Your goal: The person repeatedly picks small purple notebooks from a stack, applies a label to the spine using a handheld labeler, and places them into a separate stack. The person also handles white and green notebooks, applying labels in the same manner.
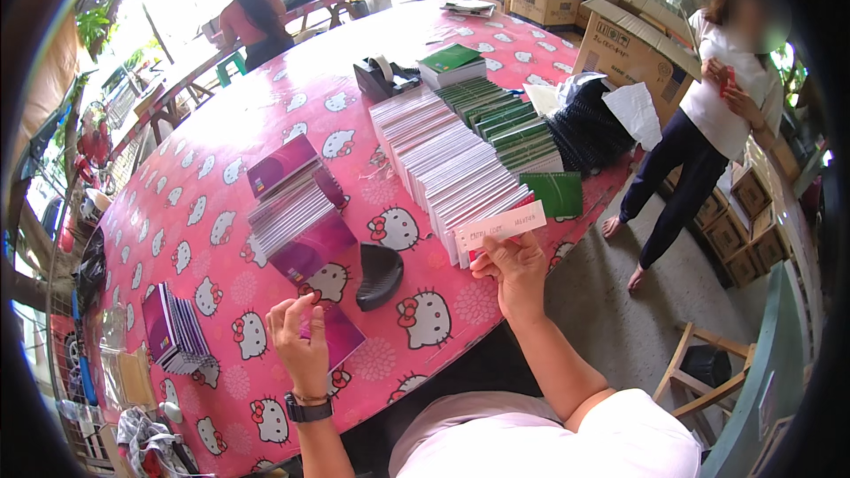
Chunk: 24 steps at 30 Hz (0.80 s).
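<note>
Daylight glare seemingly bleaches far tabletop [305, 62].

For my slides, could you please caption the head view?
Right hand holds a pale paper strip near piled notebooks; left hand by a purple notebook.

white paper strip [501, 227]: handwritten line; cardboard box [627, 53]: dark print, symbols

- Left hand [299, 345], right hand [513, 273]: two were at the near edge of the tabletop [177, 181]
- Paper slip [500, 227]: was one
- Tape dispenser [382, 80]: one, sat toward far edge
- Black curved object [379, 279]: one, lay toward near edge
- White-edged booklets [452, 159]: were packed too tight to count
- Far co-worker [255, 18], right-edge co-worker [730, 102]: were two
</note>
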{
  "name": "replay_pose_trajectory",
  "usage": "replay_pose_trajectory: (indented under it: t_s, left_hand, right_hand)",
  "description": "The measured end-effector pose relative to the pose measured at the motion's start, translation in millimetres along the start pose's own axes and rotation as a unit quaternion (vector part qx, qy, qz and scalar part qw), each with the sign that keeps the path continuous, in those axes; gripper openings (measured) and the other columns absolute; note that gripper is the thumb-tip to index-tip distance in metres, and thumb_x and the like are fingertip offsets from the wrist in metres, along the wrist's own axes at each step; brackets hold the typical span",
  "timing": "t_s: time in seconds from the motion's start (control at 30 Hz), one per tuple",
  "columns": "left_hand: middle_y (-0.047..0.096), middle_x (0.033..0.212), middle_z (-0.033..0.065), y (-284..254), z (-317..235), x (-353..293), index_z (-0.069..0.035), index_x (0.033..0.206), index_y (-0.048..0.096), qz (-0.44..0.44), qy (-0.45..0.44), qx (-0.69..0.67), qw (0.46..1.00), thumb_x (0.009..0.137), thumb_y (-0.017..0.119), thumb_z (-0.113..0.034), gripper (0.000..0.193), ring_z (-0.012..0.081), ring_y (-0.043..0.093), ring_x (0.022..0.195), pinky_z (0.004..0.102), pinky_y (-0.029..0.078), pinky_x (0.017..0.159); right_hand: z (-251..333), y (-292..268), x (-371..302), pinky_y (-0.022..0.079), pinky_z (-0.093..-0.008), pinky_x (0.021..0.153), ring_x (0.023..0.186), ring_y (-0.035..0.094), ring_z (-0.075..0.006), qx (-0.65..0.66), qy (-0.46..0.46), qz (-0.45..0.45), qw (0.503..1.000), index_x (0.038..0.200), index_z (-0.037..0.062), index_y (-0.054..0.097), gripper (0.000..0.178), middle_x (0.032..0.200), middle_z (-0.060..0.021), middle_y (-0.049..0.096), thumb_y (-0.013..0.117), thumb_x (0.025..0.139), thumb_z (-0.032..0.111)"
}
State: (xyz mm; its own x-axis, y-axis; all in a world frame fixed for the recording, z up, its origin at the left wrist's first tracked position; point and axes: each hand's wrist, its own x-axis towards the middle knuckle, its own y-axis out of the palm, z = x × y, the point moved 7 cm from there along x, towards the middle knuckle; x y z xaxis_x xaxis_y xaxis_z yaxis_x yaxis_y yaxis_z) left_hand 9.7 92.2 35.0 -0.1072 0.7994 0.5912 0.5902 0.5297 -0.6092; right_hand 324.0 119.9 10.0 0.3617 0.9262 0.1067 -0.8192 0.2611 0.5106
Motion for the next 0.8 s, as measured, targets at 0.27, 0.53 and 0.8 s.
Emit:
replay_pose_trajectory:
  t_s: [0.27,0.53,0.8]
  left_hand:
    - [0.061,0.093,0.0062,44,-103,33,-0.004,0.099,0.066,0.150,0.032,-0.256,0.954,0.081,0.067,-0.012,0.020,0.0157,0.057,0.083,0.0288,0.044,0.073]
    - [0.061,0.080,0.0018,68,-57,29,0.001,0.093,0.064,0.183,-0.071,-0.430,0.881,0.084,0.062,-0.001,0.010,0.0070,0.055,0.072,0.0213,0.044,0.061]
    - [0.058,0.086,0.0008,18,106,33,-0.002,0.117,0.052,-0.066,-0.275,-0.609,0.741,0.092,0.057,-0.011,0.027,0.0059,0.053,0.070,0.0209,0.043,0.059]
  right_hand:
    - [-19,31,-27,0.053,-0.0250,0.053,0.062,0.065,-0.0144,0.002,0.049,0.101,0.994,0.102,0.0020,0.055,0.020,0.081,-0.0079,0.066,0.065,0.084,0.003]
    - [0,24,-11,0.050,-0.0208,0.057,0.065,0.062,-0.0082,-0.220,-0.017,0.190,0.957,0.098,0.0008,0.061,0.018,0.081,-0.0070,0.067,0.057,0.092,0.017]
    - [93,-103,199,0.050,-0.0384,0.061,0.062,0.064,-0.0294,-0.618,-0.294,-0.066,0.726,0.074,0.0046,0.067,0.017,0.066,-0.0132,0.064,0.064,0.079,0.020]
